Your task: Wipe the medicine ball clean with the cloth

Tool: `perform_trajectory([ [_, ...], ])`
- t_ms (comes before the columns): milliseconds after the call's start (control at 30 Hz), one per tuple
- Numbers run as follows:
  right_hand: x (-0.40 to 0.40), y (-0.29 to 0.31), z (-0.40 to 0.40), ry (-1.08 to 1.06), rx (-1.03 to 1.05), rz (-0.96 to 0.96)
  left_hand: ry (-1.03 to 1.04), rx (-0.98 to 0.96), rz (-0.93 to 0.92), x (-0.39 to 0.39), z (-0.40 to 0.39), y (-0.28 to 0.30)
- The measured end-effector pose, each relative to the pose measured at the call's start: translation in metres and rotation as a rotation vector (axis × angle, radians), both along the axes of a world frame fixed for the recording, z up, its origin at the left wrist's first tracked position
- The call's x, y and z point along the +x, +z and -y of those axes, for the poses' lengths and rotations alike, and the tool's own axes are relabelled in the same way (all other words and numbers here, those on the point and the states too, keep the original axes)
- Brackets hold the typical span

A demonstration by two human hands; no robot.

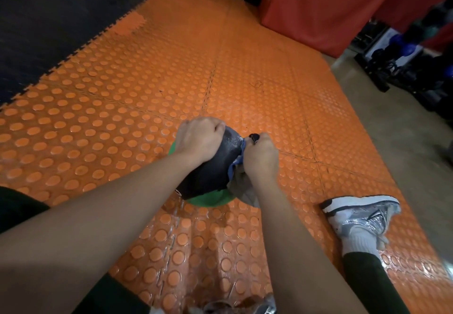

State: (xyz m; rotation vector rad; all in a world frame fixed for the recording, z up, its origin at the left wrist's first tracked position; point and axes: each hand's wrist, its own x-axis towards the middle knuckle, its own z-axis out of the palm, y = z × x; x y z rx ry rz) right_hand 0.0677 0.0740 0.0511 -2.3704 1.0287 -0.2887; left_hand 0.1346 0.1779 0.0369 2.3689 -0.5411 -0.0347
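Two hands are on the medicine ball (210,171), which sits on the orange studded floor mat (122,88) in the middle of the view, black over most of what shows and green along its lower edge. Furthest left, past the mat's toothed seam, lies a dark mat (49,19). Coming in from there, the left hand (196,139) lies over the ball's top left shoulder, fingers curled down onto the surface and knuckles up; it seems to be steadying the ball rather than lifting it. Just right of it the black skin shows a pale, dusty or wet sheen (232,139). The right hand (261,157) is closed tight around a bunched cloth (239,161), blue where it meets the ball and greyer where the loose end hangs below the fist, and it presses that wad against the ball's right flank. Further right a grey and white shoe (360,218) rests on the mat, and beyond it are a red pad (318,7) and a rack of dark gear (404,63).

Wiping looks well under way on the right side. Next, I judge, the left hand must roll the ball so the green underside and far face come round, with steady cloth pressure and no slipping on the mat
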Motion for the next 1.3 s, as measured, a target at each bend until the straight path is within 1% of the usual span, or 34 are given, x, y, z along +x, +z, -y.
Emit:
perform_trajectory([
  [100,-0.005,0.001,-0.016,0.03,-0.062,0.033,0.032,-0.012,-0.014,-0.001,0.001,-0.002],
  [200,-0.014,-0.001,-0.035,0.134,-0.138,0.078,0.045,-0.028,-0.029,0.004,-0.002,-0.004],
  [300,-0.014,0.0,-0.034,0.2,-0.199,0.072,0.03,-0.051,-0.053,0.005,-0.004,-0.005],
  [367,-0.004,0.002,-0.021,0.149,-0.183,0.035,0.022,-0.06,-0.051,0.003,-0.004,-0.006],
  [433,0.008,0.006,-0.007,0.077,-0.106,-0.011,0.027,-0.066,-0.031,0.001,-0.001,-0.007],
  [500,0.013,0.008,-0.002,0.052,-0.071,-0.032,0.046,-0.057,-0.027,0.0,0.003,-0.006],
  [667,-0.007,0.004,-0.038,0.154,-0.146,0.036,0.097,-0.024,-0.05,0.004,0.002,-0.004],
  [767,-0.014,0.002,-0.043,0.23,-0.232,0.023,0.082,-0.032,-0.031,0.003,-0.001,-0.005],
  [833,-0.007,0.004,-0.027,0.213,-0.232,-0.001,0.06,-0.036,-0.001,0.0,-0.002,-0.007],
  [933,0.008,0.008,-0.002,0.109,-0.165,-0.047,0.048,-0.039,0.05,-0.005,0.004,-0.01],
  [1000,0.01,0.007,-0.001,0.087,-0.165,-0.057,0.059,-0.039,0.04,-0.005,0.008,-0.009],
  [1167,-0.011,0.001,-0.039,0.199,-0.214,0.043,0.111,-0.02,-0.04,0.005,0.003,-0.004],
  [1233,-0.018,-0.002,-0.045,0.249,-0.266,0.043,0.101,-0.031,-0.042,0.005,0.0,-0.005],
  [1300,-0.016,-0.001,-0.037,0.254,-0.29,0.011,0.08,-0.038,-0.023,0.003,-0.001,-0.005],
])
